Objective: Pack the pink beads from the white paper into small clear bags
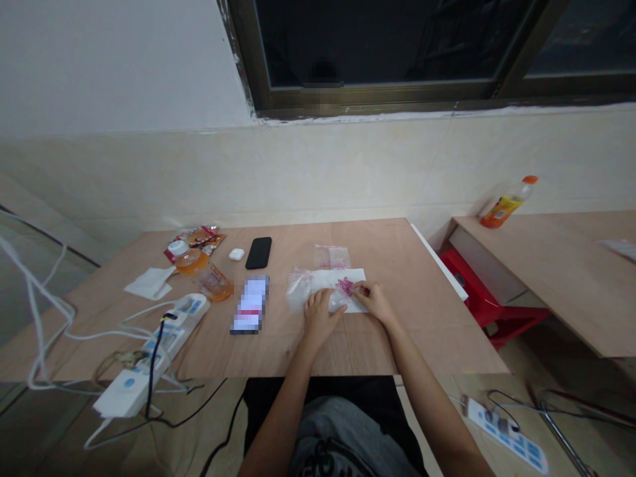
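Note:
Small pink beads (344, 285) lie in a heap on a white sheet (358, 273) on the table. My left hand (320, 317) rests at the sheet's front left, fingers stretched out and apart, over the edge of a clear plastic bag (298, 283). At the heap's right side is my right hand (375, 301), its fingertips drawn together against the beads. Whatever those fingertips pinch is too small to make out. Just behind the sheet lies a small clear bag (332, 256) with more pink beads inside.
Left of the hands are a lit phone (250, 305), a black phone (259, 253), a white earbud case (236, 254), an orange drink bottle (206, 273), snack wrappers (199, 238), tissue (150, 283) and a corded power strip (149, 358). A red stool (467, 285) stands right of the table.

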A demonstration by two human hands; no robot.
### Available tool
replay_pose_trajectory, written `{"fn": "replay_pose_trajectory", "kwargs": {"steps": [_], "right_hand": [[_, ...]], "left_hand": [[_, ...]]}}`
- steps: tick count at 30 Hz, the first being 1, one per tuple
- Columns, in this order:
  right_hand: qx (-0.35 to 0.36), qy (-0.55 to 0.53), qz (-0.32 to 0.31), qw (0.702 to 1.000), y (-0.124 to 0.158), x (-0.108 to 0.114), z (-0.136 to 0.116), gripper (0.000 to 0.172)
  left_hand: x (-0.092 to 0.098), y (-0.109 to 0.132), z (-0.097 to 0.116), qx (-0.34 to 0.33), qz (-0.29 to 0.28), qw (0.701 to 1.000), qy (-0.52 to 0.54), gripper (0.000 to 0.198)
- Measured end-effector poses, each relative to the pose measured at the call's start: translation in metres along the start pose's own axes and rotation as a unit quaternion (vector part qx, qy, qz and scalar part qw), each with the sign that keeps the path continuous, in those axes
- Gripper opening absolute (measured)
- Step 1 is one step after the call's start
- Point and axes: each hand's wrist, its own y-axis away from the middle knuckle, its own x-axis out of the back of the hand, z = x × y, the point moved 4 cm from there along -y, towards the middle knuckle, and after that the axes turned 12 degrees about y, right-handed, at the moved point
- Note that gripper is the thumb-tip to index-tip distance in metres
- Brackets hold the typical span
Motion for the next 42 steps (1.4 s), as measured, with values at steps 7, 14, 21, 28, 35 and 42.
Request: {"fn": "replay_pose_trajectory", "kwargs": {"steps": [7,14,21,28,35,42], "right_hand": [[0.017,-0.044,-0.043,0.998,0.002,-0.008,-0.005,0.034],[0.012,-0.026,-0.029,0.999,0.001,-0.005,-0.002,0.034],[-0.01,0.086,0.027,0.996,-0.001,0.012,0.001,0.032],[-0.011,0.147,-0.001,0.989,0.0,0.008,0.001,0.028],[-0.006,0.177,-0.012,0.984,-0.002,0.004,0.001,0.025],[-0.005,0.173,-0.015,0.985,-0.001,0.004,0.0,0.026]], "left_hand": [[0.001,-0.001,0.001,0.016,-0.011,1.0,0.0,0.044],[0.001,0.001,0.001,0.009,-0.002,1.0,0.0,0.042],[-0.001,0.001,-0.002,0.006,-0.002,1.0,-0.002,0.042],[-0.001,0.0,-0.001,0.007,-0.002,1.0,-0.002,0.042],[-0.002,0.0,-0.002,0.001,0.0,1.0,0.001,0.043],[-0.001,0.001,-0.002,0.0,0.004,1.0,0.008,0.041]]}}
